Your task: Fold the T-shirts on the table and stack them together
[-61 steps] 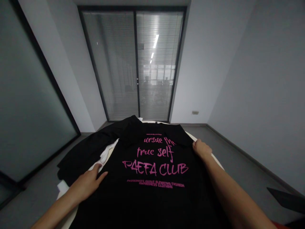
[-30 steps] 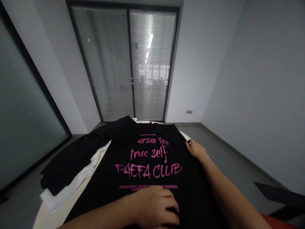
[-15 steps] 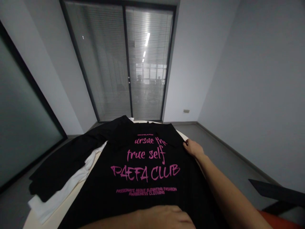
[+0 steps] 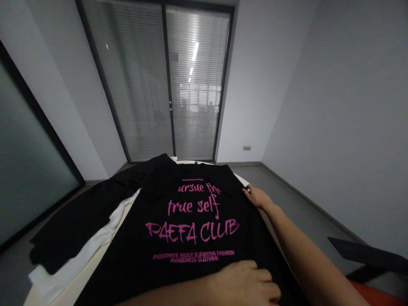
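Observation:
A black T-shirt [image 4: 191, 221] with pink lettering lies spread out, its neck toward the far side. My right hand [image 4: 258, 196] is at the shirt's right edge near the shoulder, thumb and fingers closed on the cloth. Across the lower front reaches my left arm, and my left hand [image 4: 247, 282] rests on the fabric right of centre. Its fingers are curled down on the shirt; their tips are hidden.
Another black garment [image 4: 92, 204] and a white garment [image 4: 86, 250] lie at left, partly over the edge of the pale table [image 4: 123, 227]. A black and red chair [image 4: 369, 255] stands at right. Beyond the table are glass doors with blinds [image 4: 197, 106].
My left hand has slid to the right and slightly farther up the shirt. My right hand stays at the same shirt edge. The view has shifted slightly.

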Motion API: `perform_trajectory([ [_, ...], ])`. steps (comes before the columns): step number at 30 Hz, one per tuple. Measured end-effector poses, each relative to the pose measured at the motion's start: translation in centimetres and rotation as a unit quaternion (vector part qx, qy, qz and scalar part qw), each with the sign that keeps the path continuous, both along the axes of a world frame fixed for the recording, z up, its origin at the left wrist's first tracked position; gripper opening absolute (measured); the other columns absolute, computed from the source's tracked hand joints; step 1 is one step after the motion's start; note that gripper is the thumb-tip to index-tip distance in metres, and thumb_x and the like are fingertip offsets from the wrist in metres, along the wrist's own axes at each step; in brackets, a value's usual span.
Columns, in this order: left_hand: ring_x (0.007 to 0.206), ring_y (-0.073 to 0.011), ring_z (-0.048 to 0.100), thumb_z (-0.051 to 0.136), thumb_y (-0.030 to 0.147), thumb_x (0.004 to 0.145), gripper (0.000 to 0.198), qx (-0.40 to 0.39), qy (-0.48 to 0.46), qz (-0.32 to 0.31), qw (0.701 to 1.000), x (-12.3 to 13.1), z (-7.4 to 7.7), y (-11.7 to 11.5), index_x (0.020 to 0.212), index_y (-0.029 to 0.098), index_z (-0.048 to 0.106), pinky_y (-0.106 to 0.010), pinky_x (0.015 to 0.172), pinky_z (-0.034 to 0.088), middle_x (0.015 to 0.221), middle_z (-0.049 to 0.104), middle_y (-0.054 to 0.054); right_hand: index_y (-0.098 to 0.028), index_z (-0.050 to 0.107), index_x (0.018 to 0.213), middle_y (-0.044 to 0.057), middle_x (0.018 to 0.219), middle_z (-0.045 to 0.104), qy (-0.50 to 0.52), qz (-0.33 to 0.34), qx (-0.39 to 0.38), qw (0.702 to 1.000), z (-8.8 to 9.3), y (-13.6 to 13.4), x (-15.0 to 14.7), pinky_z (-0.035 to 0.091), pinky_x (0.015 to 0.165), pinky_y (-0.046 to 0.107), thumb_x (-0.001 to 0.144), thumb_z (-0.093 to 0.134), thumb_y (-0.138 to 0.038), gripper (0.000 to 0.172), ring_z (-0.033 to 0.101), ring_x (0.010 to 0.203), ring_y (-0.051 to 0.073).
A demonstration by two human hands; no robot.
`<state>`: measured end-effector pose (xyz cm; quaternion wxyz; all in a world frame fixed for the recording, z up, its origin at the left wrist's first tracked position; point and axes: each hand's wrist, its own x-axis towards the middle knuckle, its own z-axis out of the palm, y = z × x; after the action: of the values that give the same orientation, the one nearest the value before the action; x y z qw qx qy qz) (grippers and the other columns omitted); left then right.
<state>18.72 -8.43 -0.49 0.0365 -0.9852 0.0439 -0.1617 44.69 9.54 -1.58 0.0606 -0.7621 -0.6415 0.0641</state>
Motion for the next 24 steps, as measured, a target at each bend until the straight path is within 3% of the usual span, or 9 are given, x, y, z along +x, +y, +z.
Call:
perform_trajectory([
  [3,0.085,-0.0149,0.062,0.064,0.031,0.095,0.009,0.004,-0.013,0.011,1.000,1.2,0.1,-0.6,0.094,0.025,0.071,-0.029,0.060,0.044,0.092,0.068,0.003,-0.015,0.060,0.126,0.014,0.112,0.074,0.021,0.027,-0.010,0.999,0.0,0.0,1.1,0.047,0.087,0.029,0.102,0.042,-0.043,0.041,0.069,0.104,0.025],
  [7,0.079,-0.0151,0.061,0.063,0.030,0.096,0.016,0.017,-0.030,0.003,0.999,2.4,-0.8,-1.1,0.084,0.020,0.068,-0.029,0.058,0.043,0.082,0.065,0.001,-0.015,0.064,0.120,0.012,0.110,0.075,0.043,0.038,-0.013,0.998,0.1,-0.1,1.6,0.047,0.082,0.026,0.100,0.048,-0.040,0.036,0.071,0.099,0.023],
  [13,0.093,-0.0124,0.066,0.053,0.040,0.102,0.022,-0.044,0.015,-0.019,0.999,3.5,-1.9,-0.5,0.107,0.024,0.067,-0.027,0.064,0.049,0.106,0.072,0.004,-0.015,0.065,0.115,0.012,0.107,0.075,0.057,0.019,-0.005,0.998,-0.1,0.0,1.6,0.046,0.080,0.028,0.097,0.051,-0.035,0.030,0.070,0.097,0.023],
  [16,0.112,-0.0135,0.064,0.047,0.037,0.104,0.027,-0.087,0.015,-0.062,0.994,2.6,-1.4,0.4,0.117,0.022,0.064,-0.026,0.088,0.051,0.124,0.069,0.002,-0.014,0.065,0.115,0.013,0.108,0.074,0.057,0.002,-0.003,0.998,-0.2,0.1,1.5,0.046,0.081,0.029,0.096,0.050,-0.035,0.031,0.070,0.098,0.024],
  [18,0.128,-0.0200,0.056,0.047,0.044,0.103,0.037,-0.121,0.002,-0.027,0.992,1.5,-0.8,1.2,0.127,0.019,0.060,-0.032,0.107,0.044,0.137,0.063,-0.003,-0.015,0.066,0.114,0.014,0.108,0.074,0.056,-0.012,-0.002,0.998,-0.2,0.1,1.2,0.047,0.082,0.031,0.095,0.051,-0.040,0.035,0.069,0.099,0.026],
  [20,0.137,-0.0288,0.048,0.050,0.052,0.099,0.049,-0.153,0.013,0.040,0.987,0.3,-0.2,2.5,0.134,0.018,0.056,-0.043,0.114,0.040,0.145,0.057,-0.008,-0.015,0.067,0.111,0.016,0.108,0.074,0.055,-0.030,0.000,0.998,-0.1,0.2,0.8,0.048,0.083,0.033,0.095,0.049,-0.049,0.042,0.069,0.100,0.029],
  [24,0.143,-0.0309,0.041,0.050,0.048,0.099,0.051,-0.208,0.009,0.170,0.963,-2.1,0.1,6.0,0.143,0.022,0.051,-0.049,0.119,0.032,0.153,0.049,-0.008,-0.015,0.070,0.102,0.018,0.103,0.074,0.084,-0.102,0.025,0.991,0.1,0.6,-0.6,0.049,0.082,0.035,0.096,0.037,-0.062,0.057,0.070,0.101,0.031],
])
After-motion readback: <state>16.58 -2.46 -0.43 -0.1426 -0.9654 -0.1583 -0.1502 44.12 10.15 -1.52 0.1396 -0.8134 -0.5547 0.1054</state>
